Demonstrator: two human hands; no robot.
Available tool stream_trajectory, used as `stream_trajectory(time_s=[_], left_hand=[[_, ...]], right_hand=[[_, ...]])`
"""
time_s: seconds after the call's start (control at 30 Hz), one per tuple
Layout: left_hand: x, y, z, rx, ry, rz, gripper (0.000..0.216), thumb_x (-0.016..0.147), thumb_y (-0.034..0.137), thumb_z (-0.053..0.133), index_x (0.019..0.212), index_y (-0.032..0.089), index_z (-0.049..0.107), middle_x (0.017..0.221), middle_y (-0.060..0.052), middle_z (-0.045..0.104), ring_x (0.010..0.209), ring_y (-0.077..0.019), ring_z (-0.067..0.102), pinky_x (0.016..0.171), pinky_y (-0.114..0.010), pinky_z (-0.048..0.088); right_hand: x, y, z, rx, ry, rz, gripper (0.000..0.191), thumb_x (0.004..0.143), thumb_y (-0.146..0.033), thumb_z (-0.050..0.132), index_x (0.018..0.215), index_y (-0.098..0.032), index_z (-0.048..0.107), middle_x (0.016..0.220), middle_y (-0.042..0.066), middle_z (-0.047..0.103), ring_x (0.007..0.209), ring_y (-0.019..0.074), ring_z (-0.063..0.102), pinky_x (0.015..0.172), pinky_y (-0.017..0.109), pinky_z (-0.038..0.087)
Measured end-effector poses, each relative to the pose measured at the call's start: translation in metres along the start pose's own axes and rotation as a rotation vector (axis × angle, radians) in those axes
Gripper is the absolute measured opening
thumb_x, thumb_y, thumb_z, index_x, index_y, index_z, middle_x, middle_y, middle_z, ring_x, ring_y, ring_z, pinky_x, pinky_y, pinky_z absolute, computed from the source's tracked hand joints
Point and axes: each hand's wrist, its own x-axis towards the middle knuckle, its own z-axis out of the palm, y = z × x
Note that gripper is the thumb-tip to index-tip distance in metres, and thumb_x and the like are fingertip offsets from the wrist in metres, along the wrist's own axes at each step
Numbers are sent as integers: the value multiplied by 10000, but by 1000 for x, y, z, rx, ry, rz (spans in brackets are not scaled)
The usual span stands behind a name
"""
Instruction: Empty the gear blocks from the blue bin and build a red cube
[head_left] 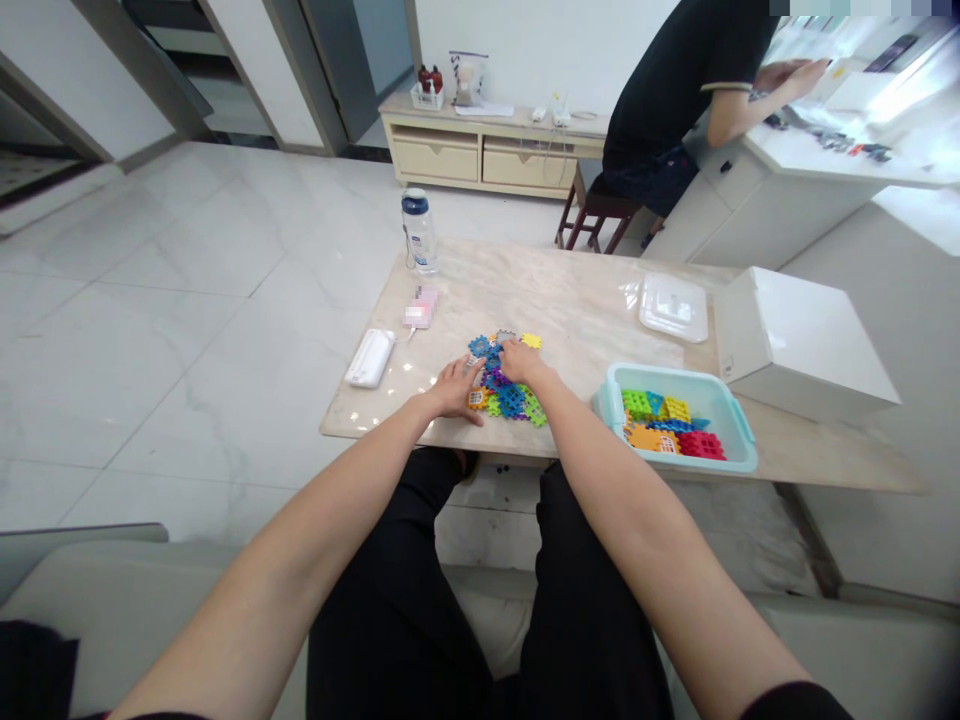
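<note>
Sitting at a marble-patterned table (540, 290) amid glossy floor tiles (187, 260). Spreading left hand (452, 390) beside interlocking plastic blocks (512, 402); curling right hand (521, 361) over them with unclear grip.

Plastic building pieces (512, 402), smooth plastic tub (739, 425), glossy tabletop (555, 290).

So it's a beige marble-look tabletop (570, 300), pretty busy. Near the front edge there's a heap of colorful interlocking plastic tiles (512, 402). Left side: clear water bottle (424, 242) with a navy cap (414, 204) by the far edge, then a pink rectangular item (421, 306), then a white oblong pack (371, 358). Right side: pale turquoise bin (724, 410), white box (814, 330) behind it, clear plastic lid (673, 307) beside the box.
</note>
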Motion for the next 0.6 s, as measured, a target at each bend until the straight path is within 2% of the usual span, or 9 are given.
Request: stream_trajectory(time_s=[0.13,0.2,0.3,0.43,0.53,0.6], left_hand=[[2,5,-5,8,16,49,1612,494,584,1067,1817,284,195,1886,-249,105,1727,-533,128,1380,-619,150],[4,8,-7,9,22,81,1610,499,615,1063,1818,291,199,1893,-235,82,1733,-526,105,1389,-612,120],[7,11,-9,12,15,42,1634,488,635,1063,1820,276,189,1897,-245,9,1737,-541,31,1386,-630,104],[9,12,-7,36,-26,-9,1660,477,593,1068,1824,274,151,1888,-271,-39,1733,-556,15,1374,-648,130],[8,14,-5,46,-30,-4,1695,456,635,1066,1824,268,135,1884,-285,-6,1732,-554,-5,1371,-656,124],[8,18,-4,23,-5,-7,1648,517,743,1016,1822,245,141,1883,-286,49,1737,-537,-7,1377,-650,106]], right_hand=[[-5,10,-15,6,20,-2,420,1093,-184,467,1402,-174,750,1458,193,744,1359,328,697,1164,409,518],[-8,18,-18,24,79,3,445,1090,-172,448,1420,-167,747,1457,188,745,1360,332,688,1166,412,518],[-15,33,-12,51,143,19,501,1084,-168,429,1518,-156,678,1555,182,679,1433,338,629,1213,440,495],[-21,44,2,84,88,78,568,1073,-180,478,1630,-129,575,1704,193,541,1564,340,518,1300,444,417],[-20,43,0,99,53,91,508,1067,-169,505,1549,-139,663,1606,215,632,1470,357,620,1248,454,474],[-21,40,-9,102,38,99,481,1057,-137,518,1500,-147,705,1526,205,700,1402,338,682,1199,419,509]])
